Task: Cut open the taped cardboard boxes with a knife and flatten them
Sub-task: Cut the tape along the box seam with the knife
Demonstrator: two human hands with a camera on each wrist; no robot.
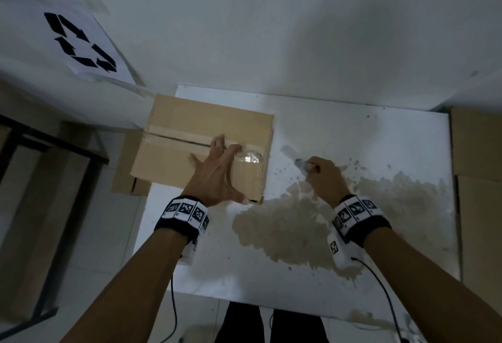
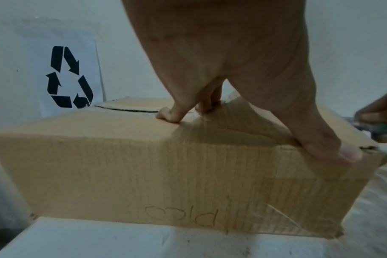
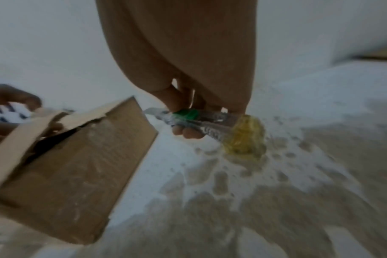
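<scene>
The left hand (image 1: 214,177) is pressing spread fingers on the cardboard box (image 1: 190,130) under it. Just right of it, the right hand (image 1: 324,177) is gripping the knife (image 3: 197,120) above the surface (image 1: 353,130); only the right wrist view is showing its green slider.

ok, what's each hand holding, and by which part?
Right hand grips the knife by its handle, blade out. Left hand holds nothing; its spread fingers press on the box top.

Under your left hand (image 1: 214,177) is a matt, ribbed brown cardboard box (image 1: 187,122) sealed with glossy clear tape (image 1: 248,157). Your right hand (image 1: 324,179) grips a knife (image 3: 201,120) of clear, shiny plastic with a green slider. The white table (image 1: 326,125) looks matt, with rough tan patches.
</scene>
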